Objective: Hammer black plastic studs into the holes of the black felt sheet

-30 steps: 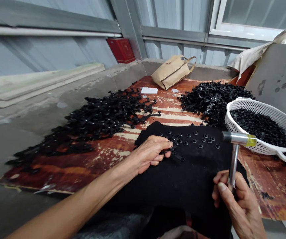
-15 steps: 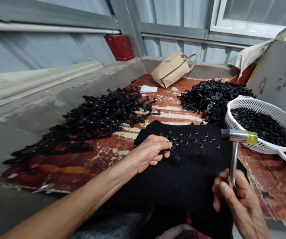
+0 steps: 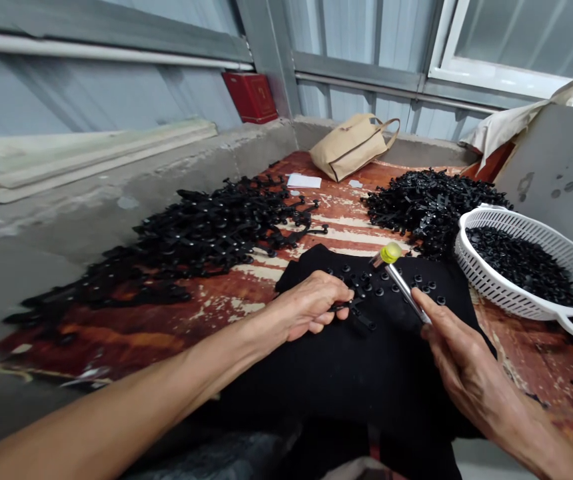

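Note:
On the black cloth [image 3: 366, 373], my left hand [image 3: 316, 307] is closed around one end of a branched black plastic part [image 3: 364, 317]. The rest of that part sticks out to the right of my fingers. My right hand [image 3: 466, 360] grips the metal handle of a small mallet [image 3: 407, 290] with a yellow face. The mallet's head is raised just above and to the right of the black part, apart from it as far as I can tell. Several small round black pieces [image 3: 418, 279] lie on the cloth beyond my hands, some partly hidden by the mallet.
A heap of black parts [image 3: 206, 227] spreads at the left; another pile [image 3: 431, 200] sits at the back right. A white plastic basket [image 3: 511, 300] of small black pieces stands at the right. A beige bag [image 3: 349, 147], white paper [image 3: 304, 181] and red box [image 3: 250, 98] are farther back.
My right hand has swung the mallet leftward and forward, tilting its head toward the black part. My left hand keeps its hold. The whole view has shifted slightly.

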Available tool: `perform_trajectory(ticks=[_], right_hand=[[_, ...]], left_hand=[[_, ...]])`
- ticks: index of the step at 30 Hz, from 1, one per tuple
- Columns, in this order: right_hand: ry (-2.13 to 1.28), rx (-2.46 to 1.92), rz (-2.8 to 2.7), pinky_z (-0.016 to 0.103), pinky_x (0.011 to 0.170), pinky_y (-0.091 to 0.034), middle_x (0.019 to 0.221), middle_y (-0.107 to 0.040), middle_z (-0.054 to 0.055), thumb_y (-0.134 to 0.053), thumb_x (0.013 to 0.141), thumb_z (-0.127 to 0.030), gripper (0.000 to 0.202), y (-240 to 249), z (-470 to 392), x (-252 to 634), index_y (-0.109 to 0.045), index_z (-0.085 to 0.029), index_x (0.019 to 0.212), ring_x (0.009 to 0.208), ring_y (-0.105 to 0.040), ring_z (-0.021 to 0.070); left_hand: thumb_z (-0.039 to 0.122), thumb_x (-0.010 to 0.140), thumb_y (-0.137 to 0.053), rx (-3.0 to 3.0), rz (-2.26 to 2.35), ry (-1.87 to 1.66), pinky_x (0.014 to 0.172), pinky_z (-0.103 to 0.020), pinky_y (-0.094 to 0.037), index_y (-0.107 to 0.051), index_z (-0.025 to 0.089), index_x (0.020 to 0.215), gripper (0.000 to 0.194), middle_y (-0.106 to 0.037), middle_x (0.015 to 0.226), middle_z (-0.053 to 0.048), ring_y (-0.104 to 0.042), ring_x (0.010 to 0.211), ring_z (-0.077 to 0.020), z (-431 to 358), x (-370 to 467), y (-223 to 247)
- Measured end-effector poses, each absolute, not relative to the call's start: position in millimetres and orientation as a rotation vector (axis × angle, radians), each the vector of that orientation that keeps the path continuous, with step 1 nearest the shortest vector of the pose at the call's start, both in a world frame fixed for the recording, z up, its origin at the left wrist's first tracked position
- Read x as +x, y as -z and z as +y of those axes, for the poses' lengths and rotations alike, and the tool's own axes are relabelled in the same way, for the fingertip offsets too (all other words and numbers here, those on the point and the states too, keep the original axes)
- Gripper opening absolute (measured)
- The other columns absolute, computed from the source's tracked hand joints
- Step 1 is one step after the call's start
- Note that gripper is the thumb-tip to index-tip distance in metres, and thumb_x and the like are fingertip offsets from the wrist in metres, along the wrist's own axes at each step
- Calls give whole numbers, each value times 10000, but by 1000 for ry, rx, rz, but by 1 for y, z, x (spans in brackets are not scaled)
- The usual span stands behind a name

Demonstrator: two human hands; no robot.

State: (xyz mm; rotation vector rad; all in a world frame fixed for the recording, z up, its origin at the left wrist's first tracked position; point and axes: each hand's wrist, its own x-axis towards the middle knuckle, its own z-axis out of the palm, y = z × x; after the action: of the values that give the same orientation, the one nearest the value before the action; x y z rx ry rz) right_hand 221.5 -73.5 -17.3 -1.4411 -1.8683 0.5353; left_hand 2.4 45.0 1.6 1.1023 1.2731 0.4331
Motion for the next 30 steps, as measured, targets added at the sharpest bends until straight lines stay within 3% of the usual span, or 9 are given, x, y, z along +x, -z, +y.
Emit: perform_trajectory(ticks=[4, 8, 14, 19, 23, 27, 30], right_hand=[[-359, -1518, -2070, 438, 788, -576, 976, -658, 128, -353, 907, -113, 614, 13, -65, 221, -353, -214, 1513, 831, -680, 253], [-220, -1557, -2171, 354, 565, -554, 803, -601, 91, -339, 866, -83, 615, 8, -62, 221, -436, -151, 1469, 582, -614, 208], [-148, -1351, -2051, 270, 523, -485, 843, -538, 30, -347, 918, -33, 743, -1, -71, 218, -149, -377, 1547, 608, -577, 166], [-152, -1457, -2250, 280, 450, -474, 809, -571, 67, -344, 856, -22, 652, 3, -68, 222, -370, -168, 1491, 524, -556, 168], [-174, -1392, -2112, 258, 540, -514, 886, -587, 68, -354, 899, -36, 674, 3, -69, 224, -255, -237, 1535, 603, -583, 151], [-222, -1494, -2221, 269, 521, -523, 847, -606, 78, -337, 882, -32, 614, 6, -69, 223, -385, -174, 1477, 549, -573, 152], [-238, -1433, -2131, 266, 563, -537, 894, -605, 78, -348, 915, -54, 621, 9, -69, 223, -309, -213, 1514, 622, -600, 159]], left_hand=[[177, 679, -592, 1114, 1319, -372, 338, -148, -101, -443, 163, 529, 212, -515, 465, 16, -220, 309, -2, 46, 6, -16], [177, 672, -588, 1175, 1340, -337, 340, -150, -115, -437, 164, 524, 212, -513, 470, 13, -244, 320, -12, 48, 6, -19], [171, 706, -556, 1182, 1355, -307, 337, -155, -115, -444, 161, 538, 202, -504, 470, 23, -238, 314, -12, 49, 6, -22], [163, 733, -545, 1183, 1327, -278, 338, -149, -126, -445, 153, 545, 213, -515, 477, 24, -244, 312, -5, 51, 5, -15], [178, 740, -553, 1190, 1300, -284, 340, -148, -124, -459, 150, 563, 202, -527, 491, 26, -247, 321, -3, 52, 3, -8], [195, 745, -555, 1195, 1325, -276, 346, -153, -118, -453, 158, 584, 195, -514, 495, 37, -243, 329, -6, 51, 4, -8], [218, 739, -563, 1214, 1330, -254, 353, -160, -116, -452, 165, 598, 188, -511, 502, 40, -245, 338, -11, 51, 4, -6]])
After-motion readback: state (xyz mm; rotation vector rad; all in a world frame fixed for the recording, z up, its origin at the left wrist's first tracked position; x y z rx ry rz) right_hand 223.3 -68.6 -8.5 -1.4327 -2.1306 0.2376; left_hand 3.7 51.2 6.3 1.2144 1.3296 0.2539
